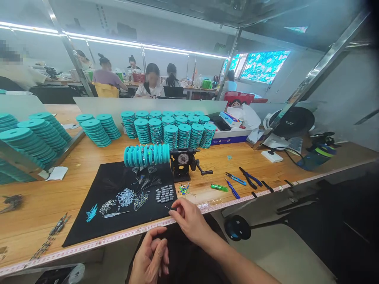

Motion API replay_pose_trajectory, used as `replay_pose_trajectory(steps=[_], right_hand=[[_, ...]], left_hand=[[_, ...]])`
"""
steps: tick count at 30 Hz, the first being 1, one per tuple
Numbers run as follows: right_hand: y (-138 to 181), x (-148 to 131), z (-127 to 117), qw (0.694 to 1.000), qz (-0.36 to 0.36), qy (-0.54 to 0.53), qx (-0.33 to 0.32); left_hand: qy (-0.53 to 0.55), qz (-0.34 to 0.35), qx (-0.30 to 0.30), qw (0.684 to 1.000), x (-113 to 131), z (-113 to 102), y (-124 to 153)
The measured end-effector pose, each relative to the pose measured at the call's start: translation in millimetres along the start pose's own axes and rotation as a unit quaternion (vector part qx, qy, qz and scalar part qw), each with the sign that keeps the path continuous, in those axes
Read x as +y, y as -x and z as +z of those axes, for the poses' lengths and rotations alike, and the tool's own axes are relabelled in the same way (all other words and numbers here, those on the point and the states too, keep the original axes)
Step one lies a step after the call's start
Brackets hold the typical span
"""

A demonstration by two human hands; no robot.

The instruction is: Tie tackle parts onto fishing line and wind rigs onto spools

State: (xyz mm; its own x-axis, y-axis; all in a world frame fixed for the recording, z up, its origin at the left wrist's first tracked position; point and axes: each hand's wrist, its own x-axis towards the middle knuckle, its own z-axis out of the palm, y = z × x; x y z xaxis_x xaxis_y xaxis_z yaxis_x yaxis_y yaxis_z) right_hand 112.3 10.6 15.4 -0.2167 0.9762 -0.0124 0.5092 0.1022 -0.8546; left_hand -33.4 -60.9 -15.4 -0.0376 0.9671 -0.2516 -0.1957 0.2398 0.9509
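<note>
My right hand [189, 219] is at the front edge of the black mat [85, 213], thumb and forefinger pinched on a thin pin-like piece [168, 208]. Lower and to its left, my left hand [152, 256] is curled, thumb against the fingers; whatever lies in it is too fine to make out. On the mat lie grey cylindrical weights [164, 193], pale blue beads [126, 197], small metal fittings [140, 201], light blue sleeves [91, 213] and a small screwdriver [117, 214]. Behind them, a hand-cranked winder [182, 163] carries a row of turquoise spools [146, 155].
Stacks of turquoise spools [171, 136] line the back. On the right lie pliers [250, 178], blue snips [236, 178], a blue-handled tool [232, 188] and a green tube [219, 187]. Coloured beads [184, 189] sit beside the mat. A measuring tape [118, 235] edges the table; people sit beyond.
</note>
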Motion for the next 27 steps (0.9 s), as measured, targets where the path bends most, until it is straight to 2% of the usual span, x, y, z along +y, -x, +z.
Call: replay_pose_trajectory(steps=[1,3,7,11,15,18,21,23,27], right_hand=[[-8.9,2.8,2.6,0.997,-0.021,0.075,0.03],[-23.2,8.0,9.8,0.99,-0.033,0.135,0.041],[-33.8,10.8,22.6,0.987,-0.042,0.153,0.03],[-27.9,4.0,18.6,0.989,-0.054,0.13,0.036],[-17.1,-8.4,5.9,0.996,-0.063,0.06,0.02],[-7.8,-21.6,-1.2,0.996,-0.051,-0.071,-0.013],[0.5,-36.1,-5.9,0.971,-0.023,-0.236,-0.041],[4.7,-43.9,-7.9,0.95,-0.006,-0.309,-0.043],[9.7,-51.2,-9.2,0.929,0.02,-0.37,-0.024]], left_hand=[[-0.005,0.006,0.009,1.0,0.9,-3.6,-0.5],[-0.012,0.016,0.022,1.0,1.6,-11.3,-0.9],[-0.037,-0.008,0.036,0.999,3.1,-24.5,-0.6],[-0.036,-0.03,0.028,0.998,12.0,-30.7,0.8],[-0.042,0.017,0.047,0.998,28.3,-30.6,1.2],[-0.063,0.026,0.06,0.996,40.0,-27.5,-0.2],[-0.045,0.024,0.032,0.998,47.4,-23.0,-3.1],[-0.01,0.02,0.003,1.0,49.8,-19.9,-5.1],[0.038,0.001,-0.025,0.999,52.1,-13.4,-7.0]])
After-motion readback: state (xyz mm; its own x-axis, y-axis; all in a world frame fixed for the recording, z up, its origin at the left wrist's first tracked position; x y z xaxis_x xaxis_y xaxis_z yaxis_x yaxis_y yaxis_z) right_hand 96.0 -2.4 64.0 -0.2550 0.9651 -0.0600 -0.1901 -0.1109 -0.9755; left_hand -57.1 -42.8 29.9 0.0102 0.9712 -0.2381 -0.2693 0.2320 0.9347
